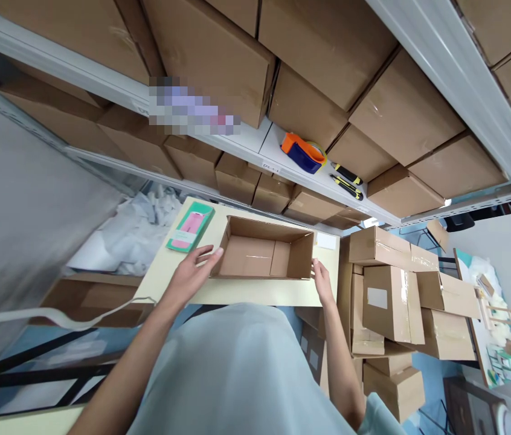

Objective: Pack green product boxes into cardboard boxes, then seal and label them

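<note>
An open-topped cardboard box (255,257), long and shallow, lies on a cream tabletop (255,295). Nothing shows on its bare inner floor. At its left end is my left hand (194,269), fingers spread and the thumb close against the box wall. My right hand (322,283) is by the right end, its fingers extended toward the wall and partly apart; whether they press on it I cannot tell. A flat green package with a pink front (191,226) lies on the table, left of the box.
A shelf (246,142) above the table carries an orange-and-blue tape dispenser (304,152) and two yellow-and-black utility knives (347,181). Cardboard cartons (391,305) are stacked at right. Crumpled white material (124,232) and another open box (87,299) are at left. A white label (326,241) lies behind the box.
</note>
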The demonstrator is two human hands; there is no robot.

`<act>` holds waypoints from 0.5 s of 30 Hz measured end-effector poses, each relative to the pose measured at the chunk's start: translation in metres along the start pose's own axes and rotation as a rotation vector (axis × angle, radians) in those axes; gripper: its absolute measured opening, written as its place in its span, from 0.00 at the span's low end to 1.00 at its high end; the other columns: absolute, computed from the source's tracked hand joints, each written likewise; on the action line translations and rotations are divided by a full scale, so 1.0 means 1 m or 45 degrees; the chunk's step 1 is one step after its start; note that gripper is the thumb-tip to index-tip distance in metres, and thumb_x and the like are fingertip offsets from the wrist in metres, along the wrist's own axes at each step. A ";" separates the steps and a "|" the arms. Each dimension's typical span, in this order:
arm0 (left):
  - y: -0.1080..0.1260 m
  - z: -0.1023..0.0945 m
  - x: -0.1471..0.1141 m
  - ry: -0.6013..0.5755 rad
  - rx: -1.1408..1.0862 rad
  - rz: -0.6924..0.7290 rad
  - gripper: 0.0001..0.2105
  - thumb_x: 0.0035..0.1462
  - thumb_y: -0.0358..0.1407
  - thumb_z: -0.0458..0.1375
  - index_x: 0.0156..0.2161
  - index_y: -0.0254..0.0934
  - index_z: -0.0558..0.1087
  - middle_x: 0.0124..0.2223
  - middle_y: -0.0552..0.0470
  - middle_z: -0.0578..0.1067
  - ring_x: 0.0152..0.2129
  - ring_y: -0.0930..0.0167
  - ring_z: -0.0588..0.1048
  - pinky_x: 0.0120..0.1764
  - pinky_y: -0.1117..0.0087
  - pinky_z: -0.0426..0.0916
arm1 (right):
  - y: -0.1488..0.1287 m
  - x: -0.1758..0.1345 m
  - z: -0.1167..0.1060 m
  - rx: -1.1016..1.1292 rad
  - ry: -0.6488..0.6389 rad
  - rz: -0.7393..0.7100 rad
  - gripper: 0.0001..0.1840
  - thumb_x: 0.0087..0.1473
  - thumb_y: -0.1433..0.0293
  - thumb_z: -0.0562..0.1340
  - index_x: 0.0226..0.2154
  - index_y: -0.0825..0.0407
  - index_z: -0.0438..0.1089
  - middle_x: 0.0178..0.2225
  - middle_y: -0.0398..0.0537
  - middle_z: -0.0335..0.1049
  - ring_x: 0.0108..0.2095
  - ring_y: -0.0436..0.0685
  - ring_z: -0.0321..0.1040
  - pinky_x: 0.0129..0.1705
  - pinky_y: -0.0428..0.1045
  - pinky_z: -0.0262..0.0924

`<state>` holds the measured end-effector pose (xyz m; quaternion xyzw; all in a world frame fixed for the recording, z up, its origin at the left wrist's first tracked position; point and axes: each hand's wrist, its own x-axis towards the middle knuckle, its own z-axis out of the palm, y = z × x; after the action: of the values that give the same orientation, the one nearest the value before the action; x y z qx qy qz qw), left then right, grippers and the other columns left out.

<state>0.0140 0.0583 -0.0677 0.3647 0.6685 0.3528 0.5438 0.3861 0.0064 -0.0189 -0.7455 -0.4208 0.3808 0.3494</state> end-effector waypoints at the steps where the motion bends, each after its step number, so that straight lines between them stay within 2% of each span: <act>1: 0.003 -0.001 0.000 0.019 0.041 0.040 0.34 0.52 0.63 0.67 0.55 0.40 0.79 0.62 0.38 0.82 0.59 0.51 0.82 0.60 0.52 0.79 | -0.002 0.002 -0.002 -0.001 0.038 -0.008 0.39 0.62 0.34 0.62 0.49 0.51 0.81 0.47 0.57 0.83 0.48 0.64 0.77 0.47 0.54 0.74; 3: 0.008 -0.003 0.004 0.003 0.101 0.096 0.31 0.50 0.58 0.69 0.54 0.41 0.79 0.61 0.39 0.83 0.54 0.52 0.84 0.58 0.53 0.80 | -0.007 0.008 -0.005 -0.040 0.084 -0.036 0.37 0.56 0.37 0.69 0.49 0.52 0.81 0.49 0.59 0.83 0.46 0.64 0.78 0.47 0.55 0.75; 5: 0.011 -0.007 0.010 -0.047 0.111 0.118 0.27 0.50 0.54 0.68 0.52 0.41 0.79 0.57 0.40 0.85 0.50 0.53 0.85 0.58 0.53 0.80 | -0.012 0.013 -0.009 -0.091 0.077 -0.062 0.34 0.52 0.40 0.72 0.45 0.52 0.82 0.46 0.58 0.85 0.41 0.62 0.78 0.45 0.55 0.74; 7: 0.011 -0.011 0.017 -0.066 0.058 0.116 0.24 0.51 0.51 0.66 0.51 0.41 0.79 0.54 0.40 0.86 0.51 0.54 0.85 0.60 0.54 0.79 | -0.014 0.017 -0.013 -0.113 0.036 -0.078 0.33 0.52 0.40 0.72 0.42 0.52 0.82 0.42 0.56 0.85 0.36 0.60 0.75 0.40 0.54 0.73; 11: 0.007 -0.017 0.025 -0.038 -0.115 0.058 0.28 0.49 0.48 0.68 0.54 0.39 0.78 0.52 0.40 0.86 0.57 0.54 0.83 0.62 0.55 0.76 | -0.010 0.016 -0.022 -0.063 -0.005 -0.048 0.33 0.53 0.41 0.71 0.44 0.53 0.82 0.41 0.54 0.83 0.36 0.58 0.73 0.37 0.51 0.70; 15: -0.001 -0.018 0.032 0.017 -0.257 -0.016 0.30 0.50 0.48 0.70 0.57 0.40 0.78 0.51 0.42 0.86 0.56 0.55 0.83 0.64 0.55 0.73 | 0.002 0.015 -0.032 -0.025 0.020 0.013 0.36 0.52 0.39 0.71 0.44 0.54 0.82 0.40 0.53 0.82 0.37 0.58 0.72 0.36 0.49 0.68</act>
<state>-0.0083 0.0840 -0.0807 0.3017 0.6353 0.4174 0.5755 0.4196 0.0131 -0.0102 -0.7541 -0.4180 0.3723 0.3435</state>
